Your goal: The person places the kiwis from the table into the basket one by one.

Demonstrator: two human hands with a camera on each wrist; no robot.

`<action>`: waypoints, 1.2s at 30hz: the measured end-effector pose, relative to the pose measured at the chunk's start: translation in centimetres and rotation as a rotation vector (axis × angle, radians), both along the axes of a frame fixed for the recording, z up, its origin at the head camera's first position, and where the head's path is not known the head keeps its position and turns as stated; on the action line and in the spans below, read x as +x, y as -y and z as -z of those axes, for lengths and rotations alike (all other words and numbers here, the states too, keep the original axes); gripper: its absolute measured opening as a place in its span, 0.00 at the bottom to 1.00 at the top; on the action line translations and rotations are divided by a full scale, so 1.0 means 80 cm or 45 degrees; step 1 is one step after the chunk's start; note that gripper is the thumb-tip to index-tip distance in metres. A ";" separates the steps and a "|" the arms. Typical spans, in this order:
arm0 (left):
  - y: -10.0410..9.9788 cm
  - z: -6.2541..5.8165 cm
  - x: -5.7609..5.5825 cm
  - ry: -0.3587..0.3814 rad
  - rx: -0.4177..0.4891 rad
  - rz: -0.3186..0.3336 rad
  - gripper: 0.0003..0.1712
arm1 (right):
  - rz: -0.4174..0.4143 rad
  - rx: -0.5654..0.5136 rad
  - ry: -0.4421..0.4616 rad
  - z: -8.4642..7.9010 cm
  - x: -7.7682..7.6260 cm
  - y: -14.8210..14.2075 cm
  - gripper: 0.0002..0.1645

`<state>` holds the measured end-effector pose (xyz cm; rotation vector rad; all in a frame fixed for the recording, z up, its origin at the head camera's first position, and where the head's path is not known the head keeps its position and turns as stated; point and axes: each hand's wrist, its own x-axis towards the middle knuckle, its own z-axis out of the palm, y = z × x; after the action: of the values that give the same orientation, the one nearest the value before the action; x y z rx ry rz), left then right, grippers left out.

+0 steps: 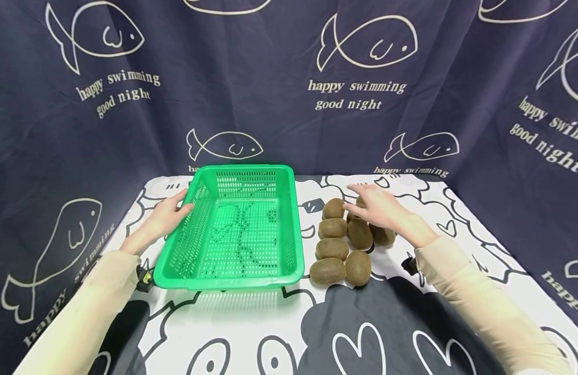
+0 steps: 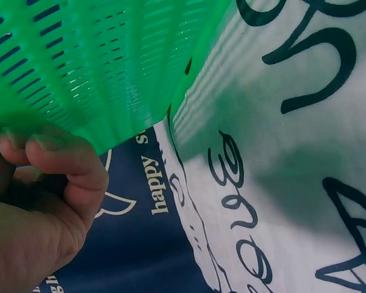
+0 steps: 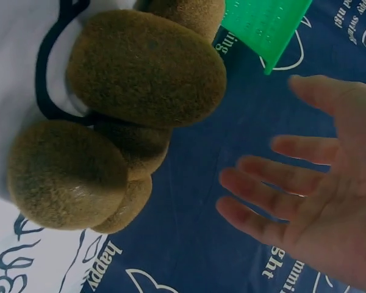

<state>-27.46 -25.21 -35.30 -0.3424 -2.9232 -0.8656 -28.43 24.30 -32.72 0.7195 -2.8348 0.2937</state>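
A green plastic basket (image 1: 228, 284) with slotted sides stands left of centre on the table. At its left rim, my left hand (image 1: 169, 214) grips the edge; the left wrist view shows curled fingers (image 2: 61, 152) against the green plastic. To the basket's right lie several brown kiwis (image 1: 332, 249), some in a column and others grouped beside it. My right hand (image 1: 380, 205) hovers over the far kiwis with its fingers spread, partly hiding some of them. In the right wrist view, its fingers (image 3: 287, 174) are extended, apart from the large kiwi (image 3: 146, 68), and hold nothing.
The table wears a white and dark cartoon-print cloth (image 1: 232, 333). Behind it hangs a navy curtain (image 1: 270, 114) with fish drawings and lettering, which also runs down both sides. A small dark device (image 1: 145, 278) is at the left wrist, another (image 1: 409, 265) at the right.
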 end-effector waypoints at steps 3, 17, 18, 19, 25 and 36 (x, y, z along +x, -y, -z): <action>0.001 0.002 -0.001 0.006 0.022 0.004 0.35 | -0.073 0.073 0.009 0.002 0.006 -0.006 0.29; -0.001 0.004 0.000 0.040 0.095 -0.043 0.37 | -0.115 0.339 0.138 0.024 0.031 -0.009 0.44; -0.001 0.004 0.000 0.041 0.099 -0.044 0.37 | -0.104 0.357 0.121 0.027 0.032 -0.009 0.45; -0.001 0.005 0.000 0.041 0.104 -0.044 0.36 | -0.096 0.365 0.108 0.030 0.033 -0.009 0.45; -0.002 0.005 0.000 0.047 0.131 -0.045 0.36 | -0.092 0.374 0.028 0.046 0.036 -0.006 0.47; -0.005 0.002 0.003 0.045 0.126 -0.041 0.36 | -0.172 0.362 -0.122 0.062 0.035 -0.007 0.42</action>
<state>-27.24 -24.84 -35.49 -0.2751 -2.8956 -1.0169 -25.64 24.87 -37.65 0.9542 -2.7702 -0.1253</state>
